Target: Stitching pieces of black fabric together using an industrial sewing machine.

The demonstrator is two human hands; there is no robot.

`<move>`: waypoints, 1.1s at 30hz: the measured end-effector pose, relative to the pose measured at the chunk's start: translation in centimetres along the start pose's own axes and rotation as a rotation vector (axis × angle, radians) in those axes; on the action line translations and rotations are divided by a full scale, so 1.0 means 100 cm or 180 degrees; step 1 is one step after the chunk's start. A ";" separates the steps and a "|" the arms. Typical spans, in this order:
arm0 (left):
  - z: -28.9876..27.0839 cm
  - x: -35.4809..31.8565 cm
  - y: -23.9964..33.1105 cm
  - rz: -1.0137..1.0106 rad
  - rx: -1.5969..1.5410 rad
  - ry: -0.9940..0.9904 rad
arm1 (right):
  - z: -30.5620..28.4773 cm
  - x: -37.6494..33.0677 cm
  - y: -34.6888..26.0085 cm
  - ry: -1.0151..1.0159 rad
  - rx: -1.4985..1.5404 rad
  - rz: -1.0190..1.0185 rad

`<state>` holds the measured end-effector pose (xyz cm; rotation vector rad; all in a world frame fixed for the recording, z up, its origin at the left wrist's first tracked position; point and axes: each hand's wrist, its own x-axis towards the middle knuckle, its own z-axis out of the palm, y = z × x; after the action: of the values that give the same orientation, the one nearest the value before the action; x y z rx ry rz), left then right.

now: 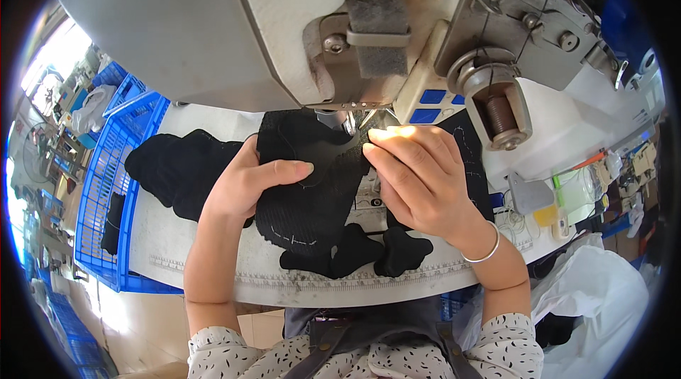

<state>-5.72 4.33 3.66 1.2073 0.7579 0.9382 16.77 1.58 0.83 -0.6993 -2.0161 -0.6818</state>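
Observation:
A black ribbed knit fabric piece [301,198] with white stitch marks along its lower edge lies under the head of a sewing machine [284,24]. My left hand [245,184] grips its left side, thumb on top and fingers hidden beneath. My right hand [425,184], wearing a bracelet, has its fingers pinched together at the fabric's upper right edge, beside the lit needle area. Glare there blurs the fingertips. A metal presser part [347,122] touches or nearly touches the cloth.
More black fabric [188,169] is bunched at left, and small black pieces [355,248] lie near the table's ruler edge [312,283]. A blue plastic basket [106,201] stands at left. A thread tension unit with a brown spool [500,113] hangs at right, above white plastic bags [596,301].

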 end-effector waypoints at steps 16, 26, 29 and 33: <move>0.013 -0.007 -0.012 0.0243 -0.0210 0.0005 | -0.001 -0.001 -0.001 -0.0078 -0.0029 0.0092; 0.025 -0.012 -0.020 0.0567 -0.0075 0.0087 | -0.002 -0.002 0.000 -0.0095 -0.0012 0.0101; 0.028 -0.012 -0.030 0.0742 -0.0071 0.0118 | -0.004 -0.002 0.000 -0.0146 0.0046 0.0153; 0.035 -0.013 -0.032 0.0860 0.0030 0.0034 | -0.016 0.002 0.009 -0.0292 0.0279 0.0070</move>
<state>-2.59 1.34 1.30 1.3356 0.6169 1.1639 18.18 1.10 1.95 -0.7112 -2.1055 -0.5539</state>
